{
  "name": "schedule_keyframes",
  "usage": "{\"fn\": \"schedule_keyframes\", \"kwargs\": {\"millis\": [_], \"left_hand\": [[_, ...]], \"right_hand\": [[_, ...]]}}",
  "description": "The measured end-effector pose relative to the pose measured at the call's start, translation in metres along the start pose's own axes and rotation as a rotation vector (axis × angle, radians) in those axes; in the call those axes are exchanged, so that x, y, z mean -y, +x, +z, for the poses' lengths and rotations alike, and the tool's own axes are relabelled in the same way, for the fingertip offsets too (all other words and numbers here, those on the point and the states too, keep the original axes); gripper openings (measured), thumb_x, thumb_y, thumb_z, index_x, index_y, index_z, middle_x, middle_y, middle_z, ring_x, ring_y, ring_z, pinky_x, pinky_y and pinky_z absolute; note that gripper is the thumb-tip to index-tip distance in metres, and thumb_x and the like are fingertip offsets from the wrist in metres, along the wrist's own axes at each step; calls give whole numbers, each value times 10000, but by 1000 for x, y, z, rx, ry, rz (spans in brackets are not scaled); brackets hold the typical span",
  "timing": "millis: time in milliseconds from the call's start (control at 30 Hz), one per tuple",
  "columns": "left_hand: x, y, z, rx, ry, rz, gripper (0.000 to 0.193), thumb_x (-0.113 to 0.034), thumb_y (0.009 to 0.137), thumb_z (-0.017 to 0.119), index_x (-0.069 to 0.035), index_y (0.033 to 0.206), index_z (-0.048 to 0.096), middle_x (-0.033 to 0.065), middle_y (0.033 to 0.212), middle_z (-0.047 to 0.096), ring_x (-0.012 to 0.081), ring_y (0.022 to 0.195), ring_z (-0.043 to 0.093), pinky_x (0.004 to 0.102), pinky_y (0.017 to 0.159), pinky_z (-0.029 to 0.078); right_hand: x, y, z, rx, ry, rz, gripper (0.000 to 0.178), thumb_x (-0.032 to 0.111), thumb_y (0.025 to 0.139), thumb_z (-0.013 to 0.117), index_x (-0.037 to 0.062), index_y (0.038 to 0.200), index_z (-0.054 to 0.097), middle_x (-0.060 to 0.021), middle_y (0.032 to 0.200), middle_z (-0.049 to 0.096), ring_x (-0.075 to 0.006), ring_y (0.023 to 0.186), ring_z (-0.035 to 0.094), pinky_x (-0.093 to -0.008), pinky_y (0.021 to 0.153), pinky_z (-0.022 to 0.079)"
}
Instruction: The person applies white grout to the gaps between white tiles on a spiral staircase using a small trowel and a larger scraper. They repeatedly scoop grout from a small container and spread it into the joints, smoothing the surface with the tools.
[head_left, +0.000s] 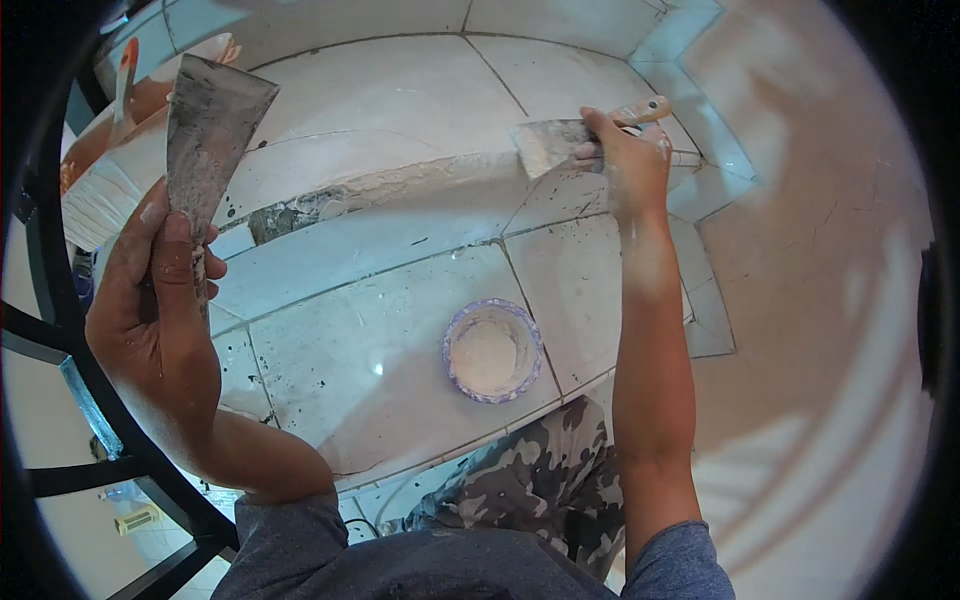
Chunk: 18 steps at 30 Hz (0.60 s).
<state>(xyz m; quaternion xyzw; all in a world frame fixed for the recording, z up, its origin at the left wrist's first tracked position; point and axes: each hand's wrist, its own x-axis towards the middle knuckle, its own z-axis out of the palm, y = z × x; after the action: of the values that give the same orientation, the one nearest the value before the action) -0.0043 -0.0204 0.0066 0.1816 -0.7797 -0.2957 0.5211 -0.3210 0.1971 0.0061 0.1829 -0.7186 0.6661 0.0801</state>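
Observation:
My left hand (pixel 165 290) is wrapped round a wide putty knife (pixel 212 125), its grey, smeared blade pointing up. At the far right end of the step edge, my right hand (pixel 630 150) grips a second putty knife (pixel 550 145) with a wooden handle; white paste coats its blade. This blade is at the strip of pale filler (pixel 430 180) along the tiled step's front edge. The strip's left end is rough, dark and bare. On the lower tread, between my arms, stands a small purple-rimmed tub (pixel 455 378) with white paste inside.
Black metal railing (pixel 45 250) runs down the left side. Behind my left hand is an orange-brown and white smeared object (pixel 105 200), partly hidden, with an orange-handled tool (pixel 125 85) at it. A plastered wall (pixel 810 220) rises at the right. Dark specks dot the lower tiles (pixel 330 320).

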Motion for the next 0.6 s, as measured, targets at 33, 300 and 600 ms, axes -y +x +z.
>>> {"fn": "schedule_keyframes", "kwargs": {"millis": [33,300,600], "left_hand": [[0,0,-1,-4,7,-6,281,-171,993,611,-22,1224,671,124,875,730,116,688,659,233,568,495],[-4,0,6,10,5,-31,273,-156,994,605,-12,1217,670,137,865,727,121,683,660,237,559,494],[1,1,-5,39,28,-46,302,-189,1023,557,-26,1262,645,149,948,732,131,740,680,244,604,515]], "right_hand": [[-1,3,-4,-20,8,-14,241,79,808,765,-56,873,576,-133,791,665,-195,602,672,-298,507,545],[-1,6,2,70,96,11,322,140,832,773,-48,975,554,-122,817,658,-168,574,653,-282,501,568],[-12,7,-16,-1,89,60,373,146,806,800,-39,1008,546,-128,837,652,-183,607,662,-288,525,577]]}}
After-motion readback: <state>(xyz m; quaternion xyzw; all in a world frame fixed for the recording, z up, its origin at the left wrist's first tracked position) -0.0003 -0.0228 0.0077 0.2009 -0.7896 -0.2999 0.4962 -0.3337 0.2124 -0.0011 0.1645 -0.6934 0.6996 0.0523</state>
